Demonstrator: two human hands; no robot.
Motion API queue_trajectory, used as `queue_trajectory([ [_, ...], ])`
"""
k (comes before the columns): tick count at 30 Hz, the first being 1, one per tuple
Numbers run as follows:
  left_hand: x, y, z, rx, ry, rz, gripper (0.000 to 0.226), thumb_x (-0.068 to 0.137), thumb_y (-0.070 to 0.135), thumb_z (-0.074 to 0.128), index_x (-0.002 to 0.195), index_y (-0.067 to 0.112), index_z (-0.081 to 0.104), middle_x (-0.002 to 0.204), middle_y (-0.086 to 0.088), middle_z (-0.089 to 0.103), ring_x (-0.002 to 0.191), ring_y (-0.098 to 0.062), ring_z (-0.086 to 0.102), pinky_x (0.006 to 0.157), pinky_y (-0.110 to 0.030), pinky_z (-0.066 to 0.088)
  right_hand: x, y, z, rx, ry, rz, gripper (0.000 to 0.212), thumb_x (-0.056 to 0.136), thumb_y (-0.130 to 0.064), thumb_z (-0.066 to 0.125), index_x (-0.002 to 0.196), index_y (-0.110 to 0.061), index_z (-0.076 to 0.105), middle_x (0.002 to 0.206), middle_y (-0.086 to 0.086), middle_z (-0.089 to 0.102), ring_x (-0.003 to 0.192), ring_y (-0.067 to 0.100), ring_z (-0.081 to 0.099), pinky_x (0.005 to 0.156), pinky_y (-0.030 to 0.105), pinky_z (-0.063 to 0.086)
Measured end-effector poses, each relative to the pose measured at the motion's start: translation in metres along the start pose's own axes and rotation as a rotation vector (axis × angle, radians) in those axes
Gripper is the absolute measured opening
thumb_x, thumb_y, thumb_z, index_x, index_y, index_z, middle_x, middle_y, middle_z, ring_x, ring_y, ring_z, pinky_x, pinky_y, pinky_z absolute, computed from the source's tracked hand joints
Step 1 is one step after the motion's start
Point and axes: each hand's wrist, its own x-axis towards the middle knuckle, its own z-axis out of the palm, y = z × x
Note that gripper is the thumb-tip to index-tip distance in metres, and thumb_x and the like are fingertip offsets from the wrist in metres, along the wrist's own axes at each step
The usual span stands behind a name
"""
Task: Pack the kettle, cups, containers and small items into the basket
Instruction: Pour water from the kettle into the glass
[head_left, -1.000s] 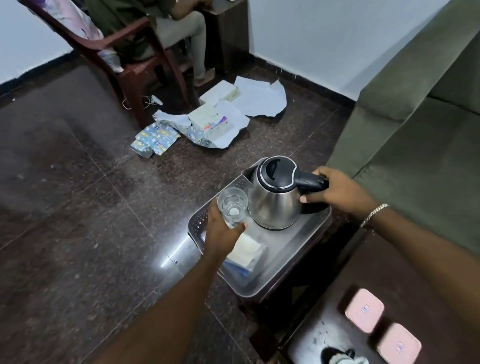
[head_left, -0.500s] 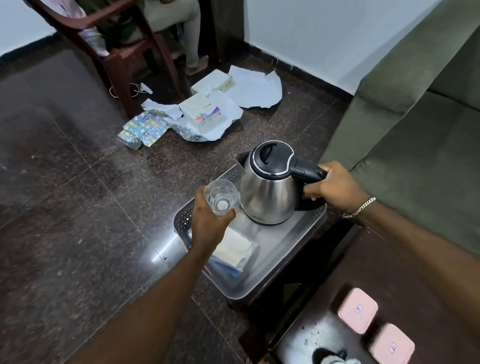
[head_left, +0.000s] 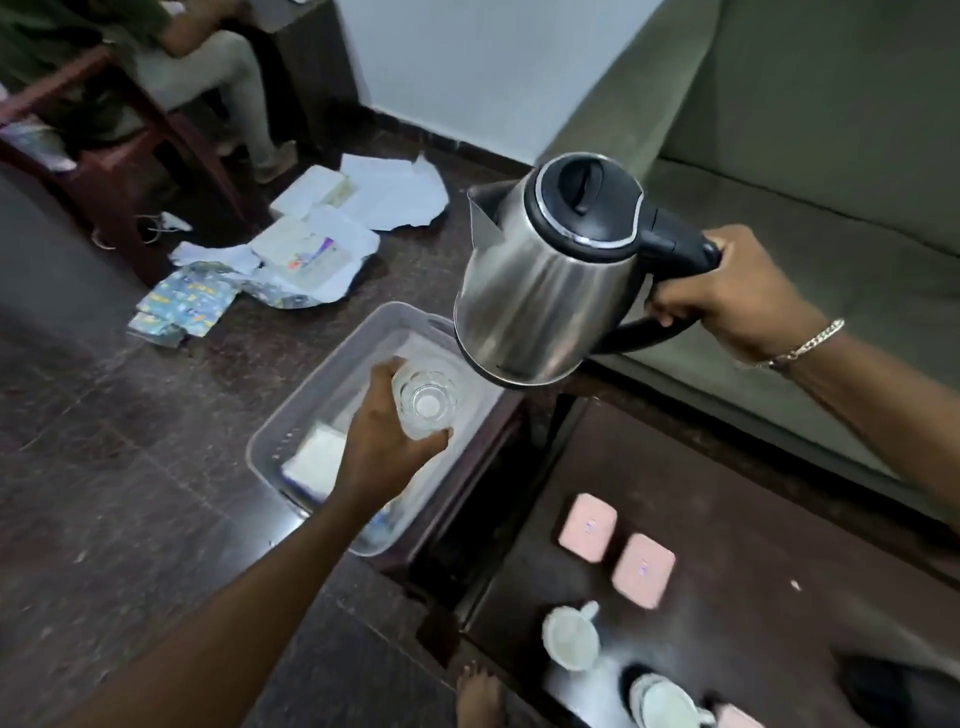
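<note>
Basket (head_left: 291, 415), a clear plastic tub, sits on a low dark stand at about 7 o'clock from the kettle, holding a white packet (head_left: 317, 460) at its near-left end. Over its middle the left hand (head_left: 384, 447) is wrapped around a glass (head_left: 428, 405), mouth up, hovering above the basket floor; whether it touches I cannot tell. Up at 1 o'clock from the glass, the kettle (head_left: 545, 280) hangs in the air, clear of the basket, with the right hand (head_left: 737, 296) closed tight on its black handle.

By my reading, the step in hand is seating the glass and kettle. Next the glass wants setting upright near the packet and letting go, leaving floor free so the kettle can come down at the far end.

Kettle tilts: its long axis leans lid toward 1 o'clock, its spout points to 10 o'clock, its handle to 3.

On the table at 5 o'clock, two pink containers (head_left: 615, 548) and two white cups (head_left: 571, 636) wait unpacked.
</note>
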Motion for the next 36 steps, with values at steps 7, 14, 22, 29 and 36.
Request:
queue_trajectory([
  [7,-0.057,0.077,0.126,-0.105,-0.264,0.088,0.082,0.061,0.018,0.093,0.125,0.038,0.047,0.115,0.016,0.065,0.105,0.006,0.062,0.089,-0.012,0.045,-0.113,0.019,-0.144,-0.181,0.093,0.1,0.019,0.054,-0.001,0.064,0.059,0.007,0.048,0.055,0.016,0.05,0.054,0.019,0.046,0.057,0.037,0.039],
  [14,-0.147,0.121,0.262,-0.207,-0.496,0.069,0.081,0.061,0.015,0.089,0.127,0.034,0.045,0.117,0.01,0.064,0.103,-0.005,0.062,0.087,-0.015,0.048,-0.211,0.074,-0.252,-0.541,0.034,0.328,0.025,0.058,-0.01,0.08,0.07,0.0,0.061,0.071,0.027,0.061,0.056,0.013,0.052,0.058,0.03,0.044],
  [22,-0.213,0.11,0.356,-0.111,-0.619,-0.054,0.081,0.062,0.015,0.084,0.133,0.026,0.045,0.123,0.006,0.061,0.109,-0.017,0.062,0.094,-0.035,0.051,-0.256,0.14,-0.276,-0.882,-0.225,0.207,0.027,0.063,-0.01,0.08,0.061,-0.022,0.057,0.051,-0.001,0.057,0.051,0.021,0.055,0.05,0.039,0.046],
  [29,-0.22,0.101,0.376,-0.079,-0.662,-0.067,0.077,0.061,0.012,0.081,0.126,0.032,0.044,0.122,0.01,0.057,0.107,-0.014,0.062,0.093,-0.035,0.052,-0.264,0.177,-0.255,-1.055,-0.436,0.086,0.02,0.057,-0.018,0.067,0.06,-0.018,0.047,0.048,0.001,0.05,0.046,0.024,0.048,0.042,0.033,0.042],
  [36,-0.217,0.094,0.381,-0.056,-0.664,-0.029,0.084,0.06,0.011,0.087,0.132,0.025,0.045,0.126,0.005,0.054,0.111,-0.018,0.061,0.098,-0.041,0.051,-0.273,0.19,-0.223,-1.249,-0.522,0.056,0.012,0.064,-0.027,0.058,0.07,-0.017,0.054,0.062,0.002,0.06,0.056,0.03,0.053,0.048,0.03,0.045],
])
